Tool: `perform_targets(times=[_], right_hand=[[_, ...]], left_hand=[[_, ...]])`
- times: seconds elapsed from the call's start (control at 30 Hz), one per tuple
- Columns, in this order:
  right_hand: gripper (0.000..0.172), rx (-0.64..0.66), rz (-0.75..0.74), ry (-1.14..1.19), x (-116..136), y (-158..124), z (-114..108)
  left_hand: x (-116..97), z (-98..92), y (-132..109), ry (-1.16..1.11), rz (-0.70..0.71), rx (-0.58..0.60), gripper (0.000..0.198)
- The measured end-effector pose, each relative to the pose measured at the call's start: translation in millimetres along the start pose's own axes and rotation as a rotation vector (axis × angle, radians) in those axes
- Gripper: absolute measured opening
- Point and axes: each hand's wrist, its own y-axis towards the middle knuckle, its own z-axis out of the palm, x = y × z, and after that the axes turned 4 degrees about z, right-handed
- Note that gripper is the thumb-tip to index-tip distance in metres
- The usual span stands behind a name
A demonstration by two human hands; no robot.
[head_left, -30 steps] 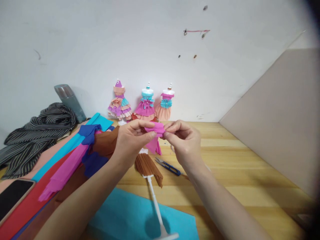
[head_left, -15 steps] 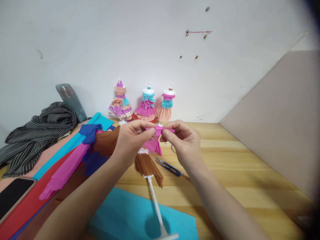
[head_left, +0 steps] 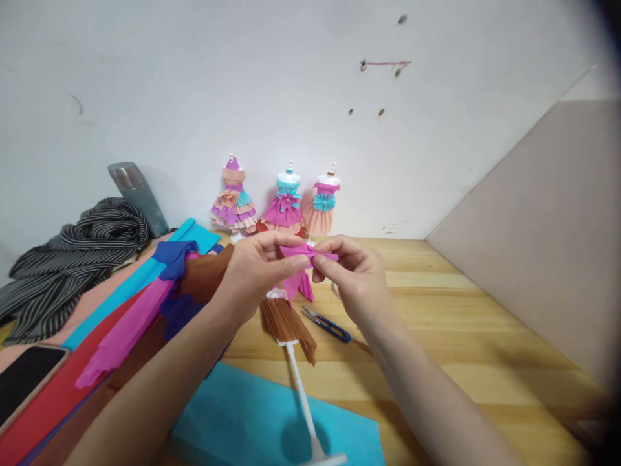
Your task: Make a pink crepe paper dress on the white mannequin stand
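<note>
Two grips closed on one thing: left hand point(head_left: 252, 272) and right hand point(head_left: 356, 278), fingertips pressed onto a pink crepe strip point(head_left: 303, 254). Strip folded flat and narrow, held in the air above the pale wooden table point(head_left: 460, 336), crinkled tail hanging below. Beneath the hands: slim white mannequin stand point(head_left: 303, 401), slanted, with a brown pleated skirt point(head_left: 286, 323). Just right of the skirt: blue-handled snips point(head_left: 326, 321), flat on the table. Under the stand's base: smooth blue sheet point(head_left: 233, 421). Against the wall: three small dressed mannequins point(head_left: 286, 204), upright, ruffled.

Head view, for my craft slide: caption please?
Left hand and right hand pinch pink paper strip above brown-skirted mannequin.
</note>
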Motion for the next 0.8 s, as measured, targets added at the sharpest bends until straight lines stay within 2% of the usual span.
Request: perform_targets(times=[0.1, 0.27, 0.5, 0.63, 0.8], right_hand=[[0.011, -0.005, -0.005, 0.012, 0.1, -0.4, 0.2], [0.012, 0.008, 0.022, 0.032, -2.0, -0.2, -1.0], [0.018, 0.091, 0.067, 0.104, -6.2, 1.4, -5.5], [0.021, 0.072, 0.006, 0.066, -2.9, -1.0, -1.1], [0.022, -0.011, -0.042, -0.042, -2.4, -4.1, 3.7]], left_hand=[[-0.1, 3.6, -0.7, 0.033, 0.022, -0.026, 0.031], [1.9, 4.1, -2.1, 0.108, 0.098, -0.107, 0.013], [5.7, 0.8, -0.6, 0.027, 0.067, -0.116, 0.011], [4.8, 3.4, -2.0, 0.094, 0.155, -0.127, 0.009], [6.3, 6.5, -5.6, 0.267, 0.349, -0.137, 0.007]])
